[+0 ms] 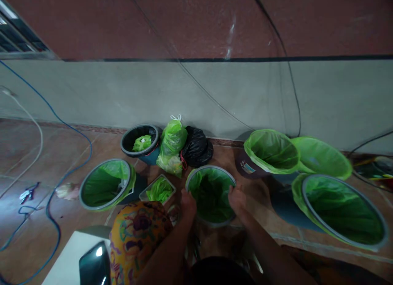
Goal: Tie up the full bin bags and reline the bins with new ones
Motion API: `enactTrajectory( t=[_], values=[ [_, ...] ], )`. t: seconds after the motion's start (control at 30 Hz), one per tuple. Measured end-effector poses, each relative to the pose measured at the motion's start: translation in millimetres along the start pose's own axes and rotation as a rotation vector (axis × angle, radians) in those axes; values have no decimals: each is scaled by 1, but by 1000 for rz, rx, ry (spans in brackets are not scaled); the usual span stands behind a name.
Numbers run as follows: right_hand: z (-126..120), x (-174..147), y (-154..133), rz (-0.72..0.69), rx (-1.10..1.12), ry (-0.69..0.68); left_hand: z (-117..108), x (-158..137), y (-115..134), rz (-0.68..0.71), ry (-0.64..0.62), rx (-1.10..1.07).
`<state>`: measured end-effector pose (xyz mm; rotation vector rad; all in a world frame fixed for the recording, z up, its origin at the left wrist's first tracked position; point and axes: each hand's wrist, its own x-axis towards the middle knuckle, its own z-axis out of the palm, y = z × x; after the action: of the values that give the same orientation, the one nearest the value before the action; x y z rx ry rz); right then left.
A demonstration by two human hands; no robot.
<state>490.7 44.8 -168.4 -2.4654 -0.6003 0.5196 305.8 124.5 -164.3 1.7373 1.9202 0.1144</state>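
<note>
A trash can (211, 225) with a grey rim stands in front of me, lined with a green plastic bag (211, 199). My left hand (188, 204) grips its rim on the left, and my right hand (237, 199) holds the rim on the right; both sets of fingers are partly hidden. Just left of my left hand is a small clear container (174, 191) with folded green bags in it. Behind the can, a tied green bag (173, 139) leans beside a black bag (198, 148).
Lined bins stand at left (104, 162) and right (344, 178), with a purple bin (245, 164) near the wall. A dark-lined bin (139, 154) sits behind. A blue hose (50, 203) and keys (28, 193) lie on the tiles. A phone (95, 264) rests on a white surface.
</note>
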Motion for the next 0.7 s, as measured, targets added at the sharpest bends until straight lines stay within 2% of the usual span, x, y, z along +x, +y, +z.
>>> enactTrajectory(
  t=[0.13, 0.23, 0.4, 0.47, 0.53, 0.6, 0.7],
  values=[
    [4, 5, 7, -54, -55, 20, 15, 2, -4, -13, 53, -28],
    [3, 6, 3, -39, -168, -5, 18, 3, -6, 5, 85, -54],
    [-9, 2, -5, -6, -214, -42, 0, 0, -1, 32, 23, -122],
    [-15, -9, -4, 26, -180, 11, -12, -5, 1, -13, 20, -144],
    [-18, -28, 1, 83, -134, 70, -20, -13, 3, -138, -3, -143],
    [-14, -52, 8, 141, -100, 74, -23, -24, 3, -247, -101, -139],
    [0, -85, 13, 198, -70, 11, -17, -41, 0, -249, -236, -141]
  ],
)
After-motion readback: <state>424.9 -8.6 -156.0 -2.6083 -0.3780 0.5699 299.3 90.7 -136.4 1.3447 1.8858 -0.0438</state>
